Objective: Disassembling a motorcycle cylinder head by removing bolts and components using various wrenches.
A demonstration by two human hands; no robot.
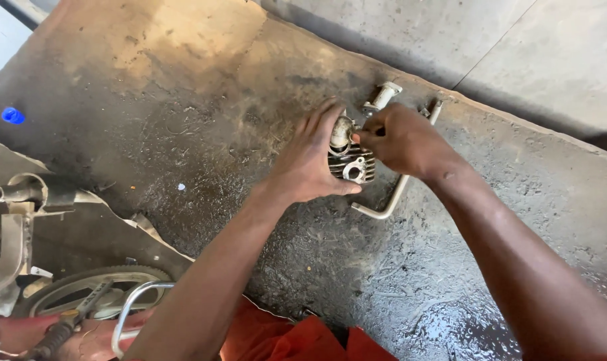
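A small finned metal engine cylinder (352, 164) is held just above a dark, oil-stained floor (183, 134). My left hand (310, 157) wraps around its left side and grips it. My right hand (400, 137) pinches something small at the top of the cylinder, fingers closed on it; what it is stays hidden by the fingers. Under my right wrist a bent metal rod (390, 200) lies on the floor.
A light metal socket-like piece (383, 95) lies just beyond the hands. A blue cap (13, 115) sits far left. A motorcycle wheel (96, 291), chrome tube (133, 304) and exhaust part (23, 194) are at the lower left. Red cloth (296, 337) shows at the bottom.
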